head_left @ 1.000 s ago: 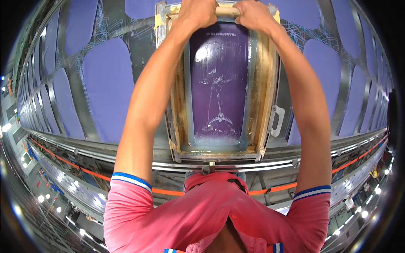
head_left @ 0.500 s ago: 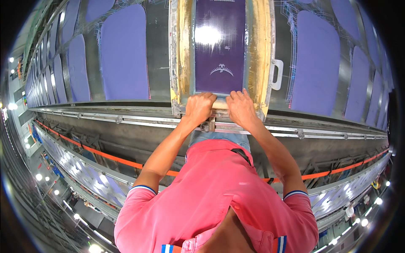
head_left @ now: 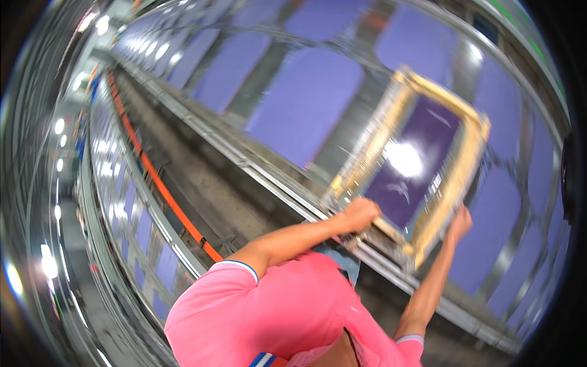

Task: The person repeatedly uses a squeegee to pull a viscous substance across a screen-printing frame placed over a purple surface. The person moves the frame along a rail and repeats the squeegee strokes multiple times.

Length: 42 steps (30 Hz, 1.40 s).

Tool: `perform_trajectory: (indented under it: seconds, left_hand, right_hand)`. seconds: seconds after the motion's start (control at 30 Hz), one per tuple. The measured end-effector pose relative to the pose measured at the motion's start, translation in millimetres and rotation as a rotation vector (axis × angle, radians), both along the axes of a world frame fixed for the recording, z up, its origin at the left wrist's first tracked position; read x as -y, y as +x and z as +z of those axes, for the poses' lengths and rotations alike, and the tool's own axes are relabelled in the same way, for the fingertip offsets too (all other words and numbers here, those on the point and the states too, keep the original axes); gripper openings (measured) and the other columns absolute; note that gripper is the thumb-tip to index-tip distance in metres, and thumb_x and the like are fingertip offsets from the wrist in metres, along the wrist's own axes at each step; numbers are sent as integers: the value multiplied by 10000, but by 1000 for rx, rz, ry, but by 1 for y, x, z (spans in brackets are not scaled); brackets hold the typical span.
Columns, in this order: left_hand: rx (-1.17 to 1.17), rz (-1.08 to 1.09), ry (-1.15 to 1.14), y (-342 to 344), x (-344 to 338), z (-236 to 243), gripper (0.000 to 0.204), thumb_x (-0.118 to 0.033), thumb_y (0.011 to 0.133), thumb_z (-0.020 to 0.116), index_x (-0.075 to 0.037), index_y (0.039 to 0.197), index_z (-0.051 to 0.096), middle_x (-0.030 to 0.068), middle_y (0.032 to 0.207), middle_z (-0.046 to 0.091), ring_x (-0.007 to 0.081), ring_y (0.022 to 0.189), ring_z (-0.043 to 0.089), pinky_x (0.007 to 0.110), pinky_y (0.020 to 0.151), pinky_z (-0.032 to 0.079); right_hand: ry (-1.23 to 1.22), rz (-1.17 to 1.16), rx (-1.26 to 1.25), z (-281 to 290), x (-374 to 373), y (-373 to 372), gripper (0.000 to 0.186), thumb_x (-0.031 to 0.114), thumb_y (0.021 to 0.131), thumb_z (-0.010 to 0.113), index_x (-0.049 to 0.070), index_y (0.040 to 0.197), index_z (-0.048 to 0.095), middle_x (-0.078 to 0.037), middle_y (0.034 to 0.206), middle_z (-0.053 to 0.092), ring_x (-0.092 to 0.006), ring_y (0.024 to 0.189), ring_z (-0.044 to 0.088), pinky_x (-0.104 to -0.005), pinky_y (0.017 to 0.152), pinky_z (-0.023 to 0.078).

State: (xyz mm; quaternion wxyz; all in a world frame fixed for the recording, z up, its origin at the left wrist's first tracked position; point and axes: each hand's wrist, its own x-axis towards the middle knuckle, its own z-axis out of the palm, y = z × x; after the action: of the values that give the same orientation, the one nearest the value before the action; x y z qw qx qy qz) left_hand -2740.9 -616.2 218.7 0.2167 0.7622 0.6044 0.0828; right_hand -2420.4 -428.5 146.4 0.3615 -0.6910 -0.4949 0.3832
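Note:
A screen frame (head_left: 457, 189) with tan, worn borders and a glossy purple inner panel (head_left: 413, 183) lies askew in view on the right half of the long work surface. My left hand (head_left: 362, 214) is closed on the wooden squeegee bar (head_left: 382, 227) at the frame's near end. My right hand (head_left: 458, 223) is curled just outside the frame's right side, where a handle showed earlier; motion blur and the fingers hide what it holds.
Lavender rounded sheets (head_left: 306, 104) are laid in rows along the dark surface. A metal rail (head_left: 244, 164) runs along its near edge. An orange strip (head_left: 156, 177) runs beside the walkway, and a second lined surface (head_left: 131, 226) stands behind me to the left.
Both hands came from the frame's far end to its near end with the squeegee. Since then the view has swung and tilted, and my right hand has moved to the frame's right side.

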Motion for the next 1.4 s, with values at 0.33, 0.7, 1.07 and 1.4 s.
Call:
perform_trajectory:
  seconds: [0.33, 0.7, 1.07, 1.4]
  left_hand:
    - [65, 87, 73, -167, 2, 16, 228, -145, 604, 729, -131, 828, 769, 128, 816, 730, 354, 830, 724, 475, 711, 580]
    - [-43, 50, 28, -319, 0, 111, 253, 29, 683, 651, -58, 901, 746, 110, 919, 745, 332, 909, 721, 455, 771, 580]
    - [-26, 25, 195, -326, 31, 62, 218, 19, 723, 640, -28, 926, 704, 132, 931, 722, 311, 932, 708, 431, 796, 556]
    - [-78, 81, 383, -350, -249, 43, 189, 33, 738, 603, -31, 875, 716, 169, 902, 726, 359, 856, 719, 456, 744, 568]
  right_hand:
    - [67, 5, -133, 41, 15, -184, 342, 168, 971, 613, -92, 1162, 724, -185, 1048, 757, -268, 941, 692, -395, 841, 545]
    - [58, -114, -246, 32, 14, -335, 345, 210, 952, 652, -80, 769, 615, -4, 611, 473, -102, 602, 390, -346, 537, 343]
    - [6, -131, 22, 49, 9, -353, 382, 287, 918, 646, -89, 905, 706, -238, 722, 661, -305, 653, 594, -442, 698, 470]
    - [253, -123, 359, 77, -16, -369, 426, 293, 985, 658, -27, 1266, 675, -196, 1240, 587, -365, 1196, 498, -466, 1036, 399]
